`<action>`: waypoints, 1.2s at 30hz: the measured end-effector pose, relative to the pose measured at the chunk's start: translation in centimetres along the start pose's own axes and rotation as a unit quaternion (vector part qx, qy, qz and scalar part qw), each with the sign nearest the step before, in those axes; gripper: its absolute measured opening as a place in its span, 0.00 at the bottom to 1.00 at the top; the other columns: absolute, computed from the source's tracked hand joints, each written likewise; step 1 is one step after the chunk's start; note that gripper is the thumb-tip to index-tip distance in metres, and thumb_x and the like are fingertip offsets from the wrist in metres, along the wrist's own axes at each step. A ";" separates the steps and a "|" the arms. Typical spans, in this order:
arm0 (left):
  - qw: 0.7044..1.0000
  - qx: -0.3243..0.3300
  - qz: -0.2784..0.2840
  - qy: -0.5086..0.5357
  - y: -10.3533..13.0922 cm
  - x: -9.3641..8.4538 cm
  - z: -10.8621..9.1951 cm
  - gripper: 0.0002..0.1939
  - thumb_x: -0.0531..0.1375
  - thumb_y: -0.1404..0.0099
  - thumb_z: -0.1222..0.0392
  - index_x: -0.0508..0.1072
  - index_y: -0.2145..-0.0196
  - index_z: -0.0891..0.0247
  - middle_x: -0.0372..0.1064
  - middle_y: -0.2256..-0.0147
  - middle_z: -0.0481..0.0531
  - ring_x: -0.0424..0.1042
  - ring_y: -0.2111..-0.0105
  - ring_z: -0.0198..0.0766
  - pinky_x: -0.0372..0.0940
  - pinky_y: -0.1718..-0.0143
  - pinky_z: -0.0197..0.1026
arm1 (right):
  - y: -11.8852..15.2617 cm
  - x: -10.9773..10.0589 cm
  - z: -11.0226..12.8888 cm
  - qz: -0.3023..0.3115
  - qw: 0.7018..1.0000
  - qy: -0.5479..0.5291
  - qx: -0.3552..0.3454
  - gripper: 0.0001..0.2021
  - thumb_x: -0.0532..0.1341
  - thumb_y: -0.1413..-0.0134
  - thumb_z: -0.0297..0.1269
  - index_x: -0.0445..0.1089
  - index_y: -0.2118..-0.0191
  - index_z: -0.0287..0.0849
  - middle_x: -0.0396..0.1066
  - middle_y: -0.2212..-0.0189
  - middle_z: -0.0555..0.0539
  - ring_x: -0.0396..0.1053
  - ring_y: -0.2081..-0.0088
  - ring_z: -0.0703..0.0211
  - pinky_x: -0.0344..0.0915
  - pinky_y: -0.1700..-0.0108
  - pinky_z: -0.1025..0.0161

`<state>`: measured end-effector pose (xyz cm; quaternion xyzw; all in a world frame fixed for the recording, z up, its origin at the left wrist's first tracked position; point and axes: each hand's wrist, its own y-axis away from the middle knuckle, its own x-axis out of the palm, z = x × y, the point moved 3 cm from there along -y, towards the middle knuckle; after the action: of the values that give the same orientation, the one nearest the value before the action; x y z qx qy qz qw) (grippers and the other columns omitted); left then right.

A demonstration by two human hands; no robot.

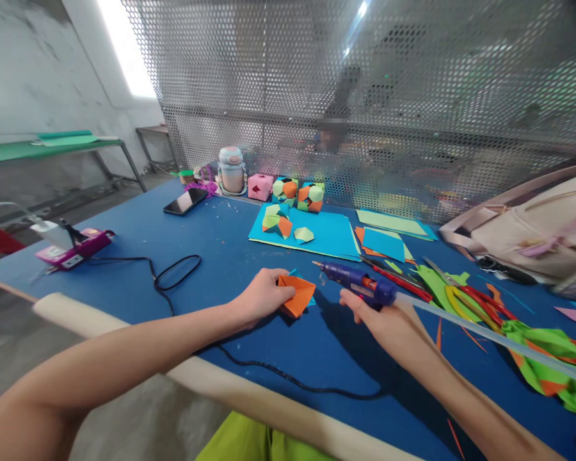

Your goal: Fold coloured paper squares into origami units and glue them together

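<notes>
My left hand point(266, 296) pinches a folded orange paper piece point(297, 296), and blue paper shows behind its edges. In my right hand point(372, 312) is a dark blue hot glue gun point(358, 280), its fingers wrapped round the handle. The gun's nozzle points left, above and a little apart from the orange piece. A long whitish glue stick point(465, 328) runs out of its back over my right forearm. Beyond my hands, a folded paper ball part point(277, 222) and a small pale green folded piece point(304, 235) lie on blue paper sheets point(329, 232).
Finished-looking paper balls point(311, 196), a pink paper cube point(260, 187) and a bottle point(232, 170) stand along the perforated metal screen. Scissors point(461, 294) and green scraps lie right. A black cord point(288, 382) crosses the blue table from a purple power strip point(74, 250); a phone point(185, 201) lies left.
</notes>
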<state>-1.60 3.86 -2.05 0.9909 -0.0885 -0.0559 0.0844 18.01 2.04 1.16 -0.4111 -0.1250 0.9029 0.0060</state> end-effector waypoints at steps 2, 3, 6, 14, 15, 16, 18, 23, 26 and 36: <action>1.000 -0.008 0.016 0.011 0.1 0.2 0.1 0.06 0.55 0.48 0.68 0.70 0.70 0.68 0.73 0.75 0.53 0.73 0.76 0.39 0.66 0.75 0.38 | -0.9 0.3 -0.8 -0.010 1.000 0.015 0.000 0.19 0.53 0.48 0.51 0.72 0.73 0.42 0.73 0.76 0.47 0.71 0.71 0.53 0.64 0.70 0.62; 1.000 -0.005 0.022 0.014 0.1 0.2 0.1 0.07 0.55 0.47 0.68 0.70 0.69 0.68 0.74 0.74 0.53 0.73 0.75 0.39 0.66 0.75 0.38 | -1.4 0.6 -1.3 -0.009 1.000 0.030 -0.005 0.19 0.53 0.47 0.51 0.73 0.68 0.42 0.74 0.72 0.46 0.71 0.68 0.52 0.65 0.68 0.61; 0.999 0.016 0.031 0.008 0.3 0.3 -0.1 0.07 0.55 0.46 0.67 0.71 0.68 0.68 0.74 0.73 0.54 0.74 0.74 0.39 0.66 0.73 0.38 | -2.4 1.7 -2.4 -0.008 0.996 0.088 -0.033 0.18 0.52 0.45 0.48 0.73 0.62 0.41 0.74 0.67 0.44 0.70 0.61 0.50 0.64 0.62 0.59; 0.998 0.047 0.022 -0.024 0.7 0.1 -0.6 0.08 0.56 0.45 0.65 0.72 0.68 0.68 0.73 0.74 0.52 0.72 0.73 0.38 0.64 0.73 0.37 | -1.4 -0.7 -2.4 0.020 0.964 0.261 -0.051 0.20 0.52 0.47 0.54 0.68 0.72 0.42 0.71 0.75 0.45 0.68 0.73 0.54 0.58 0.73 0.63; 0.998 0.052 0.017 -0.028 0.7 0.0 -0.6 0.08 0.56 0.45 0.65 0.72 0.68 0.68 0.73 0.73 0.52 0.72 0.73 0.38 0.64 0.73 0.37 | -0.7 -1.5 -2.3 0.028 0.952 0.302 -0.030 0.20 0.53 0.48 0.55 0.65 0.76 0.43 0.69 0.79 0.46 0.67 0.76 0.54 0.56 0.75 0.63; 0.998 0.058 0.011 -0.033 0.7 -0.1 -0.7 0.08 0.56 0.46 0.64 0.73 0.68 0.68 0.73 0.73 0.52 0.71 0.74 0.38 0.63 0.73 0.37 | 0.1 -2.0 -1.9 0.051 0.945 0.321 -0.030 0.20 0.53 0.47 0.53 0.63 0.80 0.44 0.66 0.83 0.48 0.65 0.79 0.55 0.53 0.77 0.63; 0.997 0.071 0.007 -0.042 0.8 0.0 -0.8 0.08 0.57 0.45 0.64 0.73 0.68 0.68 0.72 0.74 0.51 0.70 0.74 0.37 0.62 0.74 0.36 | 1.7 -2.6 -0.9 0.090 0.949 0.299 -0.033 0.19 0.54 0.46 0.50 0.59 0.83 0.45 0.61 0.87 0.52 0.61 0.83 0.59 0.51 0.79 0.64; 0.993 0.098 0.028 -0.066 1.5 0.7 -1.4 0.07 0.55 0.45 0.64 0.72 0.71 0.67 0.67 0.76 0.47 0.64 0.75 0.33 0.58 0.74 0.34 | 2.6 -1.0 3.1 0.030 0.986 0.042 -0.156 0.08 0.54 0.45 0.40 0.66 0.64 0.43 0.69 0.70 0.48 0.67 0.71 0.60 0.63 0.70 0.65; 0.989 0.111 0.044 -0.082 1.9 1.0 -1.7 0.05 0.54 0.45 0.64 0.69 0.74 0.67 0.62 0.77 0.45 0.60 0.76 0.30 0.56 0.74 0.33 | 1.0 1.0 3.8 0.002 0.988 -0.031 -0.153 0.08 0.56 0.46 0.37 0.66 0.62 0.41 0.70 0.66 0.46 0.67 0.67 0.59 0.65 0.66 0.64; 0.991 0.091 0.038 -0.092 1.9 1.1 -1.7 0.04 0.55 0.46 0.62 0.66 0.73 0.66 0.59 0.78 0.42 0.58 0.77 0.29 0.54 0.76 0.32 | 0.0 3.1 3.1 0.022 0.979 -0.174 -0.100 0.07 0.57 0.48 0.37 0.66 0.72 0.41 0.67 0.77 0.50 0.64 0.75 0.63 0.62 0.72 0.67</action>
<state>-0.59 2.05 -0.14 0.9811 -0.1380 -0.1353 -0.0129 13.67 1.70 0.79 -0.2492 -0.2046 0.9435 -0.0767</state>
